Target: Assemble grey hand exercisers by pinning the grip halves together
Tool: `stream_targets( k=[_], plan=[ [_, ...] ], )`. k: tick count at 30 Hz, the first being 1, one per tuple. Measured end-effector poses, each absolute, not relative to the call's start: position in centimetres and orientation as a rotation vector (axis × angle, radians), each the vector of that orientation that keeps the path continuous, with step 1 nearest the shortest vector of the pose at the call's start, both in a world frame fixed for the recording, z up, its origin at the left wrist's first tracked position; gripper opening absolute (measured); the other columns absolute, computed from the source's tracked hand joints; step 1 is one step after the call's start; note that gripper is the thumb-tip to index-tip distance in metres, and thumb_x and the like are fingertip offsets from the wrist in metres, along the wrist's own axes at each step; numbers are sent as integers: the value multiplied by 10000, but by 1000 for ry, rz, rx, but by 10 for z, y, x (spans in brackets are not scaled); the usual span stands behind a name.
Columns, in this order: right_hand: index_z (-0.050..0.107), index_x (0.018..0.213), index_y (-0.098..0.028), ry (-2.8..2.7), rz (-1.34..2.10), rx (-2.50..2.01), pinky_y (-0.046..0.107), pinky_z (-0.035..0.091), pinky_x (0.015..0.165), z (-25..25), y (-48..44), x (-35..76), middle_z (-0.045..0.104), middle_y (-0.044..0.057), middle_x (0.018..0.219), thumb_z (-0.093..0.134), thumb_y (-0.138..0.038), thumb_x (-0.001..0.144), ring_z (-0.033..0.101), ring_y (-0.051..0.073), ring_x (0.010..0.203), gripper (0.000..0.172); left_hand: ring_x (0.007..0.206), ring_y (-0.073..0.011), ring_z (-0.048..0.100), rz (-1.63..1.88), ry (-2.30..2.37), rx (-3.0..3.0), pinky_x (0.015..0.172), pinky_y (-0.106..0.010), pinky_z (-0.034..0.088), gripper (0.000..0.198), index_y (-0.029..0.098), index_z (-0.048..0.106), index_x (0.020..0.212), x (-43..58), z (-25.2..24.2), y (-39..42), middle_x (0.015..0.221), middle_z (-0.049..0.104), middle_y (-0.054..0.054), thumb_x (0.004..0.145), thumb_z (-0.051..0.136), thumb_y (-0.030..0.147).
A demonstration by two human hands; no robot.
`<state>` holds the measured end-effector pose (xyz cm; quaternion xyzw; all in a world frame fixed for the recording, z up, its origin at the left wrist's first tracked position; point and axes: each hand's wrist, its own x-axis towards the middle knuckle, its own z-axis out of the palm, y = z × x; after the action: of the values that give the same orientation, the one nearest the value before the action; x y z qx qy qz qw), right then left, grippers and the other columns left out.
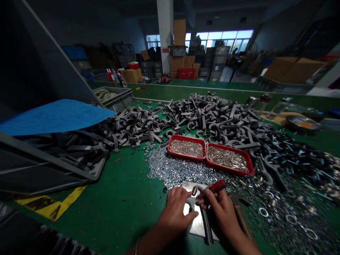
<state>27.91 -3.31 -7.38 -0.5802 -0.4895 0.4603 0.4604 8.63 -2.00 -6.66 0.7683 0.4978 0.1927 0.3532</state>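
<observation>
Now, left hand (175, 209): clamping grey hook part (206, 228), lower centre.
Right hand (222, 209): pinching it alongside.
Pillar sign (165, 50): appearing too small to read.

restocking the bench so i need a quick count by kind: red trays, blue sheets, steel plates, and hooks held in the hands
red trays: 2
blue sheet: 1
steel plate: 1
hook held by left hand and right hand: 1
total: 5
</observation>
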Motion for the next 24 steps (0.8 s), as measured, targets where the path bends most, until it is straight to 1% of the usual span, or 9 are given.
stream_targets(
  k=[4,7,10,15,17,19,20,22,24],
  plan=[
    [573,953,-219,-1719,821,-1519,349,517,697,-63,-28,272,725,80,821,493,-409,962,705,257,757,207,1092,-256,454,471,1290,2026,981,-391,358,406,243,582,1201,87,-66,-19,1113,556,-45,814,692,299],
    [563,989,-221,-1952,820,-1449,329,503,705,-48,-19,267,723,71,857,469,-343,971,690,241,784,155,1075,-254,460,411,1347,2047,967,-391,357,324,208,596,1125,88,-63,-19,1102,560,-52,831,678,318],
    [566,995,-235,-1937,869,-1379,300,512,704,-33,-21,271,727,55,895,464,-353,982,683,212,797,157,1104,-261,463,404,1383,2042,979,-398,353,358,226,592,1152,89,-59,-24,1131,569,-48,828,696,335],
    [596,1034,-251,-1967,567,-1471,353,520,736,-24,-21,311,740,82,890,464,-440,964,695,251,790,241,1118,-297,500,429,1310,2145,966,-437,394,457,264,581,1264,88,-51,-20,1189,589,-77,844,705,392],
    [602,1019,-253,-2109,441,-1685,346,500,648,-28,-7,338,741,71,824,484,-430,946,697,261,713,225,1102,-288,541,439,1256,2240,964,-440,416,418,251,595,1265,88,-42,5,1177,627,-83,879,677,387],
    [617,979,-245,-2188,328,-1883,334,474,588,-29,13,366,744,76,818,522,-415,918,701,277,701,204,1070,-252,590,447,1273,2360,970,-418,434,267,232,639,1195,88,-30,47,1120,673,-69,946,601,320],
    [628,959,-240,-2187,263,-1931,337,475,593,-27,23,378,746,89,855,535,-414,911,704,290,744,203,1051,-233,610,438,1314,2420,969,-401,445,200,215,666,1130,88,-23,72,1087,689,-65,974,553,271],
    [649,942,-228,-2195,106,-1900,360,491,663,-18,41,390,733,115,948,522,-387,932,686,305,868,204,1056,-229,617,455,1396,2463,975,-395,456,201,158,685,1035,88,-12,124,1082,687,-103,994,490,186],
    [675,933,-228,-2263,-39,-1792,367,489,740,-6,58,385,713,108,974,495,-324,960,648,287,936,206,1048,-233,625,447,1453,2468,965,-424,482,175,127,675,1034,88,-7,167,1102,673,-119,987,523,200]
  ],
)
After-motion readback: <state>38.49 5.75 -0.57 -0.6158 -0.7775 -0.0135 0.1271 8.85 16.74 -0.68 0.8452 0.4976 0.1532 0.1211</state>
